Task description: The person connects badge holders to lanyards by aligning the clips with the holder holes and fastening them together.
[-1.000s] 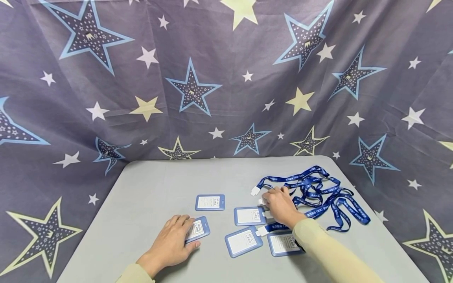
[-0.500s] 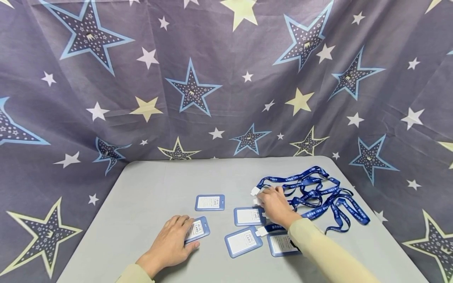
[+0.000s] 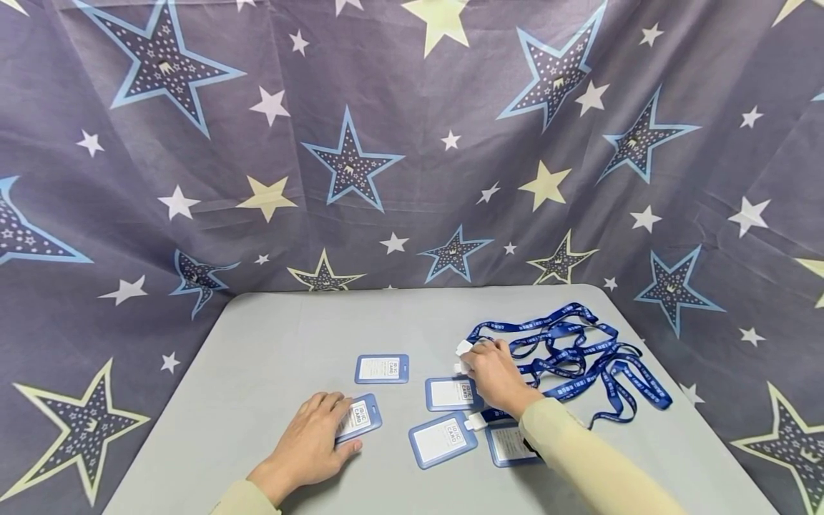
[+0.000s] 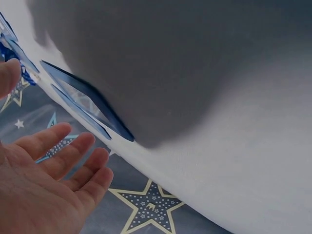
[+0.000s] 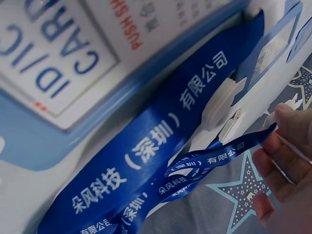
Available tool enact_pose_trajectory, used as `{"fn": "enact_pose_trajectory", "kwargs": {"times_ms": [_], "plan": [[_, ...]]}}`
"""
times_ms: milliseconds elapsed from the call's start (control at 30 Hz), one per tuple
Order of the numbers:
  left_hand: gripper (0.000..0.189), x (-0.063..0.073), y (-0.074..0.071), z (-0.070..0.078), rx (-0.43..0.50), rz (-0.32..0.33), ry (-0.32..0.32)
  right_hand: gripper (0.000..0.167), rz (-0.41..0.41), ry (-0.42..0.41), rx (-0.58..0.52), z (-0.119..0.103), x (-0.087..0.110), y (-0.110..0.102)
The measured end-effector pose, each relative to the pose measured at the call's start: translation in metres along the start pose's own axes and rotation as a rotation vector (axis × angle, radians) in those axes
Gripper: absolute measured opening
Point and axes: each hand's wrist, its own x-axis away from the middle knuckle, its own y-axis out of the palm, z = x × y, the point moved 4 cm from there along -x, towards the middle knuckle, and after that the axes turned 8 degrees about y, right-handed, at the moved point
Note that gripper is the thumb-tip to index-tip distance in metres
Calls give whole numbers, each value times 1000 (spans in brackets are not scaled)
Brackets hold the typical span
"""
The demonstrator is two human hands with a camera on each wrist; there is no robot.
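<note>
My left hand is held just over a blue-framed ID card holder, covering its left part. In the left wrist view the fingers are relaxed and apart from the card holder. My right hand pinches a blue lanyard close to its white clip, with thumb and fingertips. Another white clip lies just beyond those fingers. Below the right hand, one card holder is partly covered. A second card holder has a white clip at its slot end.
Blue lanyards lie looped and tangled at the right of the grey table. One card holder lies in the middle without a lanyard. Another is partly under the right sleeve. A star-patterned curtain hangs behind.
My right hand has moved a little left with the pinched lanyard and its white clip. The left hand and the card holders have stayed in place.
</note>
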Motion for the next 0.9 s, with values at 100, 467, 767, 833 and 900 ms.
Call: {"fn": "enact_pose_trajectory", "kwargs": {"times_ms": [100, 467, 767, 833, 900], "plan": [[70, 0, 0, 0, 3, -1, -1, 30, 7, -14, 3, -3, 0, 0], [72, 0, 0, -2, 0, 2, -1, 28, 15, -58, 6, -12, -2, 0], [73, 0, 1, -8, -5, -2, -4, 27, 16, -65, 33, -21, -3, 1], [74, 0, 2, -10, -10, -3, -5, 27, 21, -70, 30, -22, -3, 0], [74, 1, 2, -11, -16, -7, -6, 27, 31, -78, 29, -24, -4, 0]]}}
